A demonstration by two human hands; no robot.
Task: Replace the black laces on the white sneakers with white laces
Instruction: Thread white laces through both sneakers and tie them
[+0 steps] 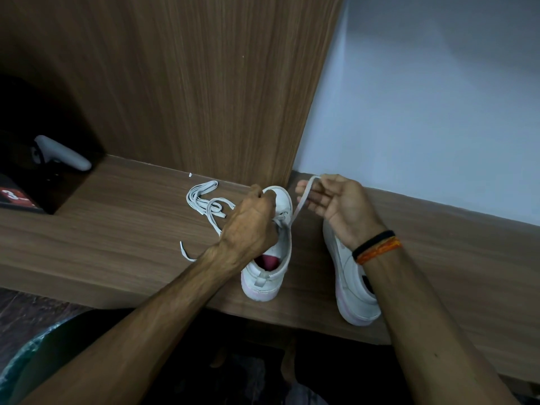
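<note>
Two white sneakers lie on the wooden desk [117,229]. The left sneaker [271,270] points away from me, its pink lining showing at the heel. My left hand [251,226] grips its front part over the eyelets. A white lace [301,200] runs up from this shoe to my right hand [336,203], which pinches the lace's end between thumb and fingers, palm turned up. The right sneaker [350,287] lies under my right wrist, partly hidden. A loose bundle of white lace [204,200] lies on the desk left of the shoe. No black laces are visible.
A wooden panel [204,83] rises just behind the shoes, with a pale wall [423,112] to its right. A grey controller [64,154] and a dark box with a red label [17,197] sit in a recess at far left. The desk's front edge is near me.
</note>
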